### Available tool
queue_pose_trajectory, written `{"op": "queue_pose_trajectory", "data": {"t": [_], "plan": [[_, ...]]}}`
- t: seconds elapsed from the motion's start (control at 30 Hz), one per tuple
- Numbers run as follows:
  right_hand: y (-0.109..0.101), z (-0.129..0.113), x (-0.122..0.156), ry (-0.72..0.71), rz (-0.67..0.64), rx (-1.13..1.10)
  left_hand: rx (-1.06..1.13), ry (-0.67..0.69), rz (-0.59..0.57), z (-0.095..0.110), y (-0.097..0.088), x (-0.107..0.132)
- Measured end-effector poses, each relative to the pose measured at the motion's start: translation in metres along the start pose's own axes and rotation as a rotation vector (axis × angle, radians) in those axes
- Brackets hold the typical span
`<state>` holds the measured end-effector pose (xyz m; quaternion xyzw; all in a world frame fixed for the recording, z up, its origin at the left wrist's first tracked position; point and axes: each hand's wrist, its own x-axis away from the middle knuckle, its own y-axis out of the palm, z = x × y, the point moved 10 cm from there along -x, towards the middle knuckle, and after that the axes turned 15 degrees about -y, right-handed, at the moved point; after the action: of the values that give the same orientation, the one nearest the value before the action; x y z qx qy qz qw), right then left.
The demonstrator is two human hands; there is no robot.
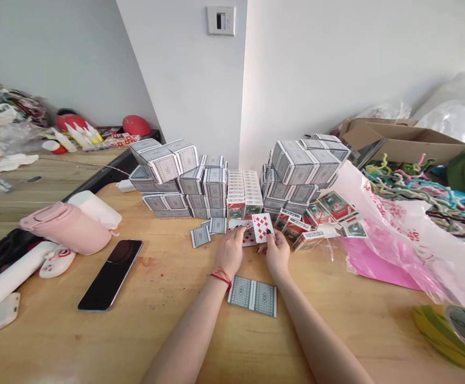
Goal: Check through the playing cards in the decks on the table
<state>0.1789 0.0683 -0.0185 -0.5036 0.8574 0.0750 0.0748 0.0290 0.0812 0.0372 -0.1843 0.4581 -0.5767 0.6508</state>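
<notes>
My left hand point(231, 250) and my right hand point(276, 252) are side by side at the middle of the wooden table point(168, 320), both closed on a small fan of playing cards point(261, 226) whose top face shows red diamonds. Two face-down piles of cards point(253, 295) lie between my forearms. A few more face-down cards point(208, 230) lie just left of my left hand. Behind my hands rise stacks of patterned card boxes point(184, 176) and a second stack of boxes point(302, 170), with a row of packs point(243, 193) between them.
A black phone point(111, 273), a pink bottle on its side point(69, 226) and white items lie at the left. Loose red-green card packs point(320, 216) rest on a pink plastic bag point(392, 250) at the right. A tape roll point(456, 333) sits at the lower right, with a cardboard box point(400, 140) behind.
</notes>
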Motion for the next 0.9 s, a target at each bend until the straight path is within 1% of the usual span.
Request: {"op": "queue_pose_trajectory", "data": {"t": [0.1, 0.17, 0.27, 0.37, 0.43, 0.5, 0.6, 0.7, 0.8, 0.9], "plan": [[-0.004, 0.001, -0.001, -0.001, 0.027, 0.009, 0.026, -0.044, 0.031, -0.006, -0.002, 0.0], [-0.004, 0.002, -0.001, 0.004, 0.021, 0.025, 0.034, -0.077, 0.067, -0.011, -0.005, 0.0], [0.004, 0.003, 0.001, 0.013, -0.05, 0.038, 0.029, -0.117, 0.149, -0.016, -0.014, 0.0], [0.016, 0.002, 0.005, 0.024, -0.145, 0.021, 0.074, -0.076, 0.192, -0.009, -0.022, 0.002], [0.023, 0.0, 0.009, 0.035, -0.196, -0.009, 0.14, -0.01, 0.171, 0.001, -0.024, 0.004], [0.028, 0.0, 0.011, 0.047, -0.225, -0.031, 0.189, 0.076, 0.108, 0.015, -0.023, 0.006], [0.025, -0.007, 0.007, -0.012, -0.211, -0.028, 0.228, 0.12, 0.013, 0.025, -0.018, 0.006], [0.021, -0.011, 0.003, -0.071, -0.182, -0.048, 0.244, 0.112, -0.028, 0.026, -0.015, 0.006], [0.024, -0.008, 0.005, -0.019, -0.204, -0.126, 0.242, 0.089, -0.053, 0.023, -0.011, 0.006], [0.033, -0.014, 0.009, -0.01, -0.266, -0.211, 0.231, 0.064, -0.076, 0.02, -0.007, 0.006]]}}
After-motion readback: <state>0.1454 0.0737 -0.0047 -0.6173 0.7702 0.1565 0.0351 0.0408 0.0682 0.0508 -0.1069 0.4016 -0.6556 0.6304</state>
